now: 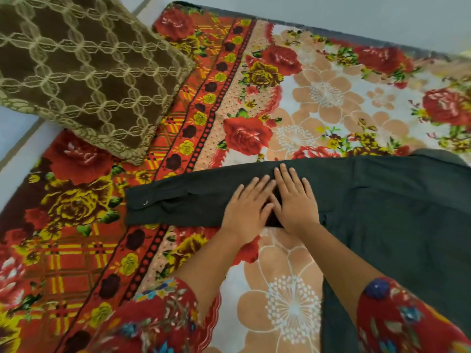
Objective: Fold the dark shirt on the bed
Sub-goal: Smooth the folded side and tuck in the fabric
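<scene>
**Two flat hands on the shirt sleeve**

Two hands lie side by side on the dark charcoal cloth shirt [397,207], which is spread on the bed at the right of our view. Our left hand [248,203] and our right hand [295,197] both rest palm down, fingers straight and slightly spread, gripping nothing; they press flat on the cloth. The two hands touch each other along their inner edges.

They sit on the long dark sleeve [193,200], which stretches leftward from the body of the shirt across the bed. The sleeve's cuff end [142,203] lies at the far left and carries a small round button [145,202]. The body of the shirt runs off the right edge of the view and down toward the lower edge beside our right forearm.

Beneath the shirt lies the plush floral blanket in red, yellow, peach and white [293,103], which covers the bed. A brown velvety cushion with a beige lattice pattern [84,70] rests on the blanket's upper left corner, well apart from the shirt. Our forearms come up from the bottom of the view out of red flower-printed sleeves [163,319].
</scene>
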